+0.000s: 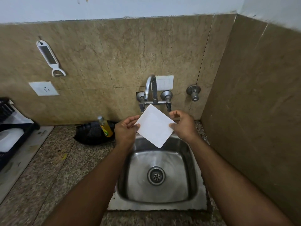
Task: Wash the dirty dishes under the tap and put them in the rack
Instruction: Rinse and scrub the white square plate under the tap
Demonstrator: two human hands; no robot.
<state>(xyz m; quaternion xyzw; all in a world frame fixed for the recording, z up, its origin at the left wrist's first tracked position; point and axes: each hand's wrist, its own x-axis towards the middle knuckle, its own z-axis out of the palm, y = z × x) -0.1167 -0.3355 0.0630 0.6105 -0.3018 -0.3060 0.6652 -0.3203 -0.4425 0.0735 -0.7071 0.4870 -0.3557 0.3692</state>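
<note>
Leftward, well apart, sits our dish rack (14,126); our left hand (126,130) pinches one corner of the square white plate (154,126), our right hand (183,126) the opposite, holding it tilted, diamond-wise, over the sink (193,185) below the tap (150,85); left hand sits nearer the rack.

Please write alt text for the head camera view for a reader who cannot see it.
Both hands, left and right, hold a square white plate over a steel sink, below the tap. A dark dish rack stands far left.
</note>
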